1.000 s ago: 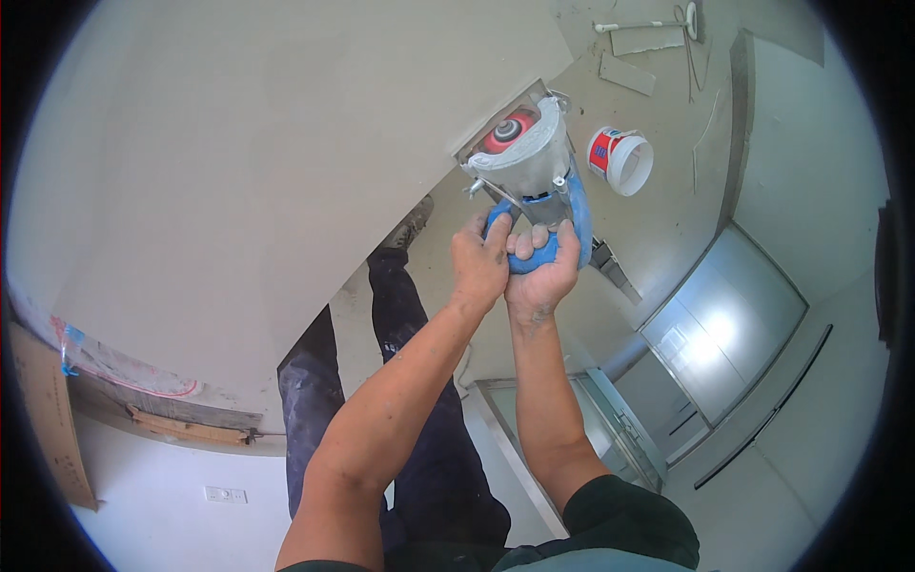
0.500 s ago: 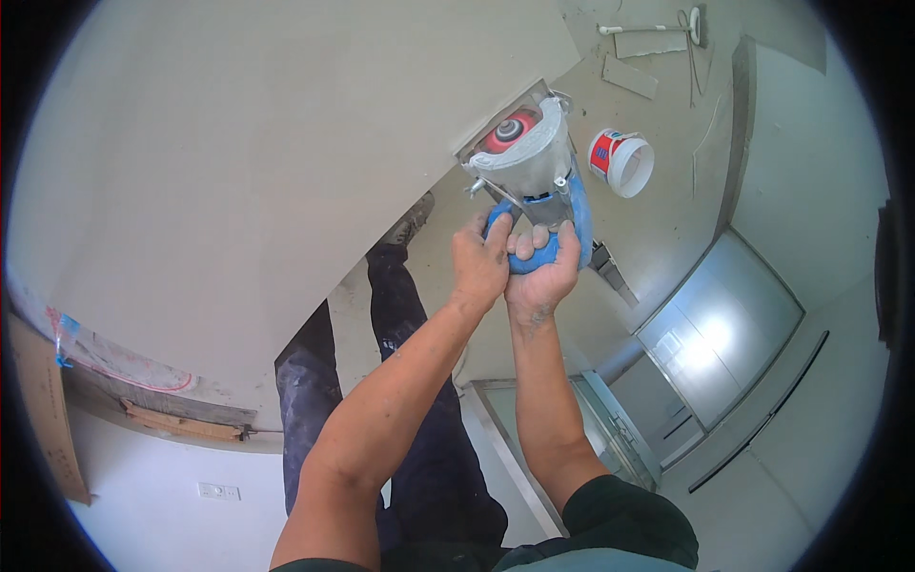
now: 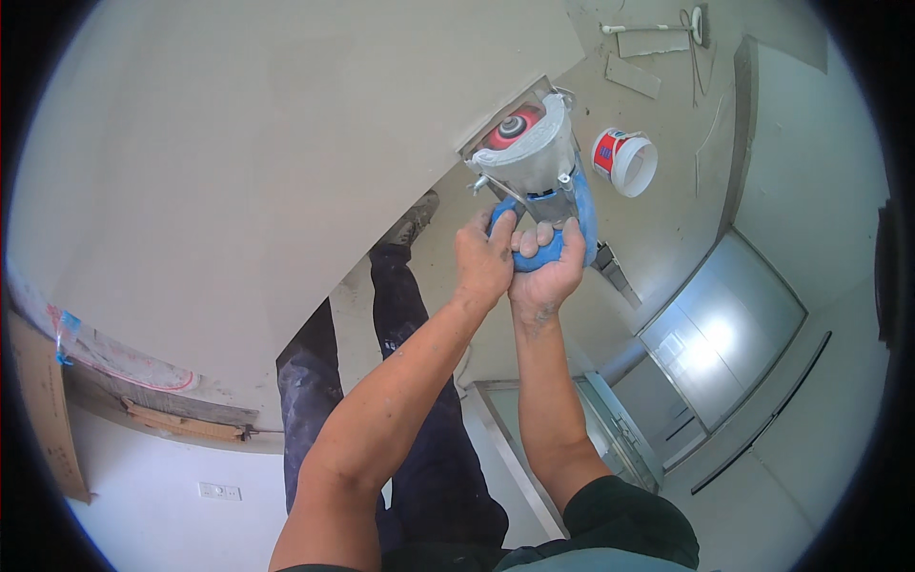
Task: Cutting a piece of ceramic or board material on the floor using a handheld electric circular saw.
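- Left hand [image 3: 484, 259]: fingers wrapped around the left part of the blue, padded, loop-shaped handle [image 3: 539, 255] of a tool.
- Right hand [image 3: 548, 276]: fingers curled over the same handle from beyond, their tips showing, thumb up along its right side; the two hands touch or nearly touch.
- The tool, a silver-grey metal trough-shaped body [image 3: 536, 170] with a pale, smeared, curved rim, sits ahead of the hands, its far edge at the border of a large, smooth, grey-beige wall surface [image 3: 267, 172].
- Inside that trough-like body: a red round piece [image 3: 519, 128] with a grey stepped hub at its middle. Whether it holds any material deeper down cannot be told.
- On the floor, just beside the tool's right: a white plastic bucket with a red and blue label [image 3: 615, 157], its mouth toward the picture's right. The inside looks white; its contents, if any, cannot be made out.
- Farther off, top right: a flat, pale, rectangular board [image 3: 633, 76].
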`<state>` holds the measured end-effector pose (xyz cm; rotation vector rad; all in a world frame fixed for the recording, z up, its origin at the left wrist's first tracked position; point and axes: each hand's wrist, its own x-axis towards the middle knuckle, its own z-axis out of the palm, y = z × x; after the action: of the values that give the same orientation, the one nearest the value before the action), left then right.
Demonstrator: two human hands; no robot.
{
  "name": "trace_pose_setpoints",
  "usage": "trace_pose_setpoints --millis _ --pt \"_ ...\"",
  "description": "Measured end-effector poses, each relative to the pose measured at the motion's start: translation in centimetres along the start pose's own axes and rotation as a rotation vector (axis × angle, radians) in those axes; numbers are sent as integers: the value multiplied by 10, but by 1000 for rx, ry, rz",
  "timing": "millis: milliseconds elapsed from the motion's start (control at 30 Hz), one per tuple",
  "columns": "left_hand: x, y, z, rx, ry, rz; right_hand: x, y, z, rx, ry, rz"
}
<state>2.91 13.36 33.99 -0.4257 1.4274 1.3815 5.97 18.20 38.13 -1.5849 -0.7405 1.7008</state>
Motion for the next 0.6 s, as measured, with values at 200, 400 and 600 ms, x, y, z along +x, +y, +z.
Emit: trace_pose_setpoints --millis 200,400,600 --pt "1 6 0 21 -30 -38 2 -2 1 5 -2 0" --pt "0 -3 -1 -9 -6 -11 -2 -1 1 -32 1 11" --pt "0 -3 2 -14 1 -20 0 -2 0 -18 5 18"
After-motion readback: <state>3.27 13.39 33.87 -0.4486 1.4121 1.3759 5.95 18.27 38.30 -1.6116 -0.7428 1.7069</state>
